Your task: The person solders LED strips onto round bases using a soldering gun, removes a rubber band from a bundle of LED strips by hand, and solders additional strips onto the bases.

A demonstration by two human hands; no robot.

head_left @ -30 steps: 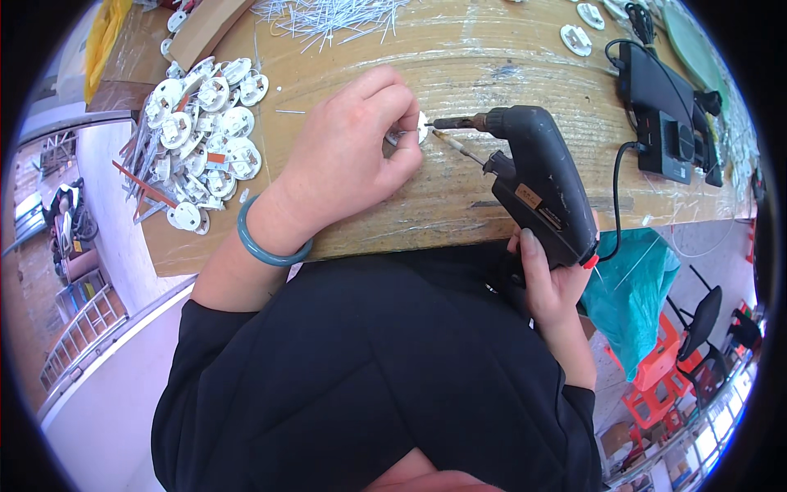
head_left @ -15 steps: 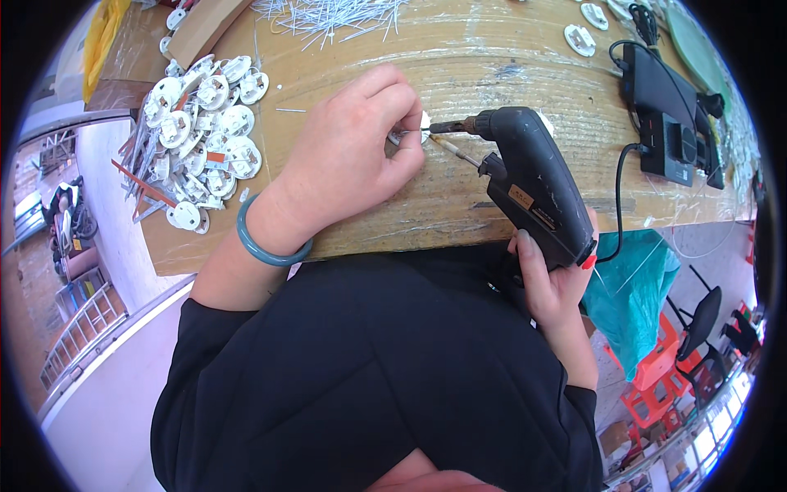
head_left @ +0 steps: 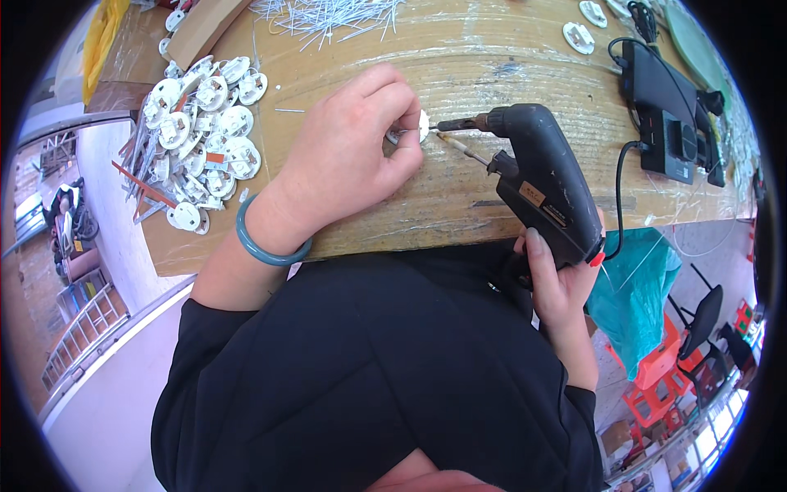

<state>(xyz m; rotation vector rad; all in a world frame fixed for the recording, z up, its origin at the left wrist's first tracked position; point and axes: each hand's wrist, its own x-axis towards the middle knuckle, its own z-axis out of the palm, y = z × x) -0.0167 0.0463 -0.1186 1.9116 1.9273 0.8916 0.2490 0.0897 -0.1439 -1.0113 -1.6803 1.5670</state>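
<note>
From my remote seat, reading the head view as a clock dial, I find the left hand (head_left: pixel 352 148) between eleven and twelve; its thumb and fingers are pinched together on a small white disc (head_left: pixel 424 127), which sits just past twelve, standing nearly edge-on and partly hidden by the fingertips.

The right hand (head_left: pixel 561 275), at three, is wrapped around the grip of a black soldering gun (head_left: pixel 553 176), whose body lies at two; its dark metal tip (head_left: pixel 463 125) points toward nine and ends right at the disc, though I cannot tell whether they touch; a thin, pale tube (head_left: pixel 463 146) runs just below the tip, toward the same disc.

A blue-grey bangle (head_left: pixel 270 246) circles the left wrist at nine; a heap of white discs (head_left: pixel 209 123) spreads at ten on the wooden table (head_left: pixel 369 225); thin white sticks (head_left: pixel 328 16) lie scattered between eleven and twelve; farther out at two I see a black device (head_left: pixel 668 143) with cables; a teal bag (head_left: pixel 631 303) hangs between three and four, with orange stools (head_left: pixel 656 369) at four.
</note>
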